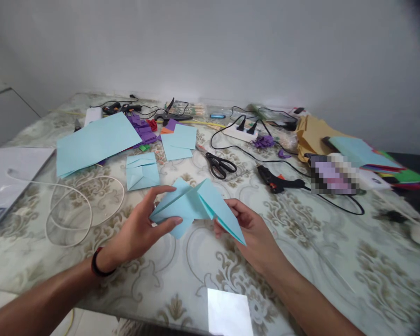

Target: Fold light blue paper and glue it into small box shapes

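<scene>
Between my hands is a light blue folded paper [192, 203], its flaps standing up at angles. My left hand [142, 226] grips its left side, thumb in front and index finger along the upper edge. On the other side my right hand [247, 224] holds the right-hand flap, with some fingers hidden behind the paper. Just beyond my left hand lies another light blue folded paper [143, 171], flat with creases. Black-handled scissors [219, 163] rest on the table past the held paper, beside two light blue squares [178, 140].
A glue gun [278, 179] lies at right, its black cord near a power strip [241, 132]. Large light blue sheets [98, 144] and purple paper strips [142, 128] sit at back left. A white cable [68, 205] coils at left. A white paper square [229, 310] lies near the front edge.
</scene>
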A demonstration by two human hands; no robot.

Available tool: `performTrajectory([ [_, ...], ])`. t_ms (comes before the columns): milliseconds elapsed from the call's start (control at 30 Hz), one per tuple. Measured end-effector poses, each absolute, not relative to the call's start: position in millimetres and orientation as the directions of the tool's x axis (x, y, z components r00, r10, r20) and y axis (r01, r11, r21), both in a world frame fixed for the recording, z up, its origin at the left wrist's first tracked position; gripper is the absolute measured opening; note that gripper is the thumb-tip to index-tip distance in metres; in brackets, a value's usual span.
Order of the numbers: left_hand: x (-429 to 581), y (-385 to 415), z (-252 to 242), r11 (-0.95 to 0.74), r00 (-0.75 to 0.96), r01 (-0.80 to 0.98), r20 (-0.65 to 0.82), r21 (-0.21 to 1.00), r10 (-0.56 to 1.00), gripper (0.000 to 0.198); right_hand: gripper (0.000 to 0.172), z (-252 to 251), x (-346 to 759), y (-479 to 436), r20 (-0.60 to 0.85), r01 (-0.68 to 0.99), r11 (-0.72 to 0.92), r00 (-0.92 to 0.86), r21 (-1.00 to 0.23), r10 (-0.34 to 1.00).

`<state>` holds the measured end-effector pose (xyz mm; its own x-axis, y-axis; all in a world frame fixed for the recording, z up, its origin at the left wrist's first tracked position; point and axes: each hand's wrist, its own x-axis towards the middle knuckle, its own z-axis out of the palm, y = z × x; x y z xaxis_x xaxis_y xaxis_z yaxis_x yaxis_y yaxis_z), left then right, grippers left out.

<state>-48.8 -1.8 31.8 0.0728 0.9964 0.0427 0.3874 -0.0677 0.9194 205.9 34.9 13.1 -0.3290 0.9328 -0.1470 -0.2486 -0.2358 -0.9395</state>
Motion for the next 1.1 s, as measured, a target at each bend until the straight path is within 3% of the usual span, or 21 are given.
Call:
performTrajectory([
  [167, -53, 6, 28, 0.098, 0.090, 0.195, -0.117, 0.976, 0.989, 0.069, 0.044, 9, 210, 34, -0.087, -0.199, -0.152, -0.303, -0.968, 0.949],
  [300, -56, 10, 25, 0.106, 0.059, 0.211, -0.121, 0.972, 0.991, 0.072, 0.091, 7, 223, 38, -0.091, -0.176, -0.238, -0.591, -0.955, 0.802],
  [367, -57, 10, 25, 0.094, 0.070, 0.241, -0.114, 0.966, 0.991, 0.060, 0.100, 8, 229, 40, -0.076, -0.180, -0.291, -0.721, -0.940, 0.688],
  [400, -58, 9, 26, 0.084, 0.082, 0.265, -0.109, 0.961, 0.991, 0.050, 0.093, 9, 231, 41, -0.073, -0.177, -0.300, -0.743, -0.937, 0.665],
  [467, -59, 8, 28, 0.065, 0.110, 0.331, -0.107, 0.941, 0.988, 0.037, 0.062, 12, 231, 41, -0.119, -0.136, -0.300, -0.710, -0.944, 0.694],
  [567, -59, 8, 32, 0.056, 0.146, 0.394, -0.123, 0.917, 0.982, 0.034, 0.030, 17, 225, 37, -0.245, 0.003, -0.297, -0.575, -0.955, 0.781],
  [867, -47, 3, 31, 0.023, 0.237, 0.469, -0.151, 0.883, 0.960, 0.028, 0.040, 18, 212, 25, -0.435, 0.353, -0.291, -0.458, -0.889, 0.775],
  [1100, -43, 1, 32, -0.042, 0.310, 0.468, -0.120, 0.883, 0.943, 0.020, 0.043, 13, 210, 28, -0.437, 0.229, -0.372, -0.483, -0.899, 0.759],
])
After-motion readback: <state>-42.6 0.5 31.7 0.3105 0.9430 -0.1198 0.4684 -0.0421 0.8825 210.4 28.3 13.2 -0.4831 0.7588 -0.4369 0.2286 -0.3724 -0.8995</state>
